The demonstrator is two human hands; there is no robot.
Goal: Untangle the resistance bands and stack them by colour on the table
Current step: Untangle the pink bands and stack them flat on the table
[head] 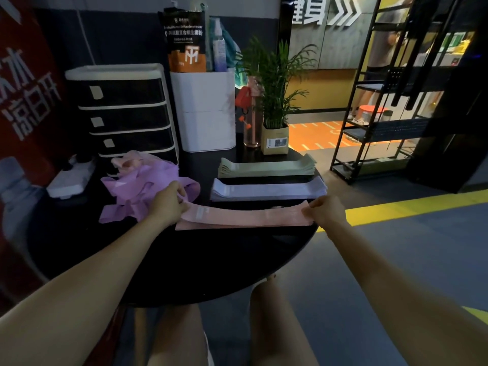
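Note:
A pink resistance band (245, 216) is stretched flat across the near part of the round black table (206, 265), on top of a pink stack. My left hand (169, 203) pinches its left end and my right hand (326, 211) pinches its right end. Behind it lie a stack of pale lilac bands (269, 190) and, further back, a stack of pale green bands (266, 167). A tangled heap of purple bands (140, 191) with a little pink on top sits left of my left hand.
At the table's back stand a black drawer unit (126, 112), a white box (203, 109) holding bottles and a pouch, a pink bottle (252, 120) and a potted plant (274, 130). A black shelf rack (383, 101) stands to the right on the floor.

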